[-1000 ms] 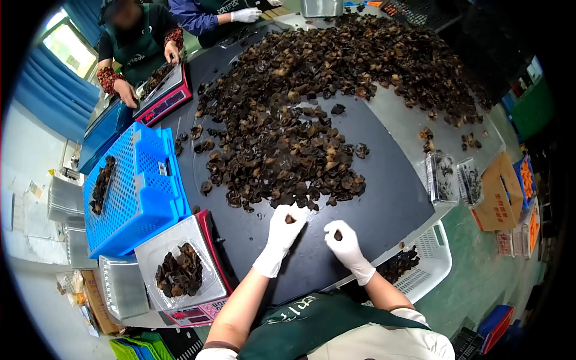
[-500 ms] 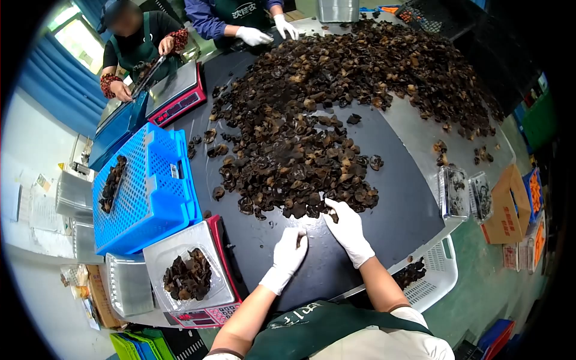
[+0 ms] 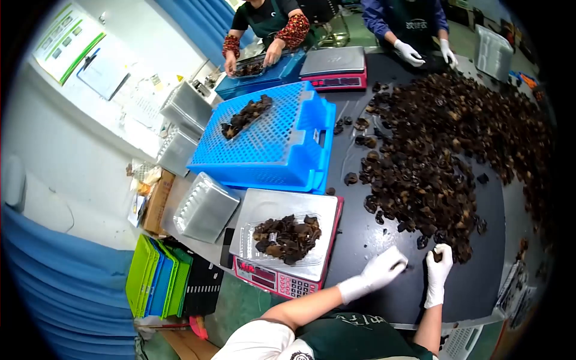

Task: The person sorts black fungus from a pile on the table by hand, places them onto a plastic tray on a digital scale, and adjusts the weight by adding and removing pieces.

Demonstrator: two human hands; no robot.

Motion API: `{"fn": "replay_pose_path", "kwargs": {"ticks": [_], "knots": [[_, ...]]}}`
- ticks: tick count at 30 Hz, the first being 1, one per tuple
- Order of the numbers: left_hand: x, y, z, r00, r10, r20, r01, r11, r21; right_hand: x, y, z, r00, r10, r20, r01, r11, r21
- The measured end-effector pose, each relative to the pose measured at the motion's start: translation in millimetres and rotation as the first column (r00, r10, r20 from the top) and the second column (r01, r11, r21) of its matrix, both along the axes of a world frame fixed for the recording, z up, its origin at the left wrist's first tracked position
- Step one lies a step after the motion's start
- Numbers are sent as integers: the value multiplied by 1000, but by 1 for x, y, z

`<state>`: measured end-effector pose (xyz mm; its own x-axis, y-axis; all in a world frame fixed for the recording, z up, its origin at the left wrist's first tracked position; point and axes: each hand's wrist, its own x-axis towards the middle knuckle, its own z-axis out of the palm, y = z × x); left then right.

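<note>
A large heap of dark wood ear mushrooms (image 3: 420,186) covers the table in front of me. My right hand (image 3: 439,273), in a white glove, is at the heap's near edge, its fingers closed round a piece of wood ear (image 3: 437,257). To its left, just above the bare tabletop, is my gloved left hand (image 3: 384,270). Its fingers are curled together, and what they hold, if anything, I cannot make out. Further left, a clear plastic tray (image 3: 245,247) of wood ears (image 3: 289,239) sits on a red-edged weighing scale (image 3: 321,204).
An upturned blue crate (image 3: 270,144) carries another filled tray (image 3: 246,116). Stacked clear trays (image 3: 206,207) stand left of the scale. Across the table are a second scale (image 3: 333,62) and two co-workers, one with gloved hands (image 3: 410,54), one holding a tray. A white basket (image 3: 462,343) is below the table.
My view has swung left, so the scale and blue crate now lie nearer the middle. My right hand has drawn back slightly from the heap with a piece of wood ear.
</note>
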<state>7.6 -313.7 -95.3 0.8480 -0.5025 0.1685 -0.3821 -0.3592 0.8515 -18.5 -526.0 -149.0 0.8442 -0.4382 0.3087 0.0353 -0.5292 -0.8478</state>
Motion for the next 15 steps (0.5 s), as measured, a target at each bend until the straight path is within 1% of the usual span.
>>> {"fn": "replay_pose_path", "kwargs": {"ticks": [1, 2, 3, 4, 5, 6, 7, 8, 10, 11, 12, 13, 14, 15], "knots": [[-9, 15, 29, 999, 3, 45, 3, 991, -134, 0, 5, 2, 1000, 2, 17, -3, 999, 50], [-18, 35, 53, 997, 59, 46, -54, 994, -99, 2, 12, 5, 999, 2, 32, -5, 995, 99], [-20, 56, 76, 987, 111, 114, -92, 983, -158, 4, 25, 15, 998, 53, 38, -59, 980, 191], [-21, 81, 88, 965, 184, 185, -161, 978, -131, 10, 43, 28, 989, 117, 94, -133, 974, 184], [-23, 107, 107, 923, 296, 245, -297, 954, -33, 15, 63, 50, 971, 206, 119, -223, 964, 148], [-22, 131, 113, 848, 415, 331, -438, 899, -4, 21, 84, 73, 942, 316, 116, -331, 932, 148], [-23, 156, 121, 768, 508, 390, -562, 826, 32, 30, 103, 81, 894, 410, 179, -432, 896, 103], [-23, 185, 115, 662, 594, 457, -670, 743, 6, 35, 123, 94, 841, 515, 169, -536, 836, 120], [-22, 231, 102, 492, 719, 490, -803, 593, -64, 54, 168, 115, 715, 648, 263, -677, 735, 32], [-21, 253, 91, 487, 735, 472, -817, 575, -53, 65, 189, 125, 619, 726, 300, -760, 649, -1], [-21, 270, 81, 480, 751, 453, -831, 555, -40, 71, 208, 133, 557, 786, 271, -810, 586, -35], [-21, 279, 77, 524, 741, 419, -822, 569, 22, 78, 230, 143, 491, 822, 289, -849, 526, -53], [-20, 286, 73, 590, 707, 389, -786, 614, 75, 86, 248, 151, 406, 875, 264, -882, 450, -137], [-19, 289, 68, 627, 672, 394, -759, 640, 116, 92, 268, 151, 372, 881, 291, -876, 437, -204]]}}
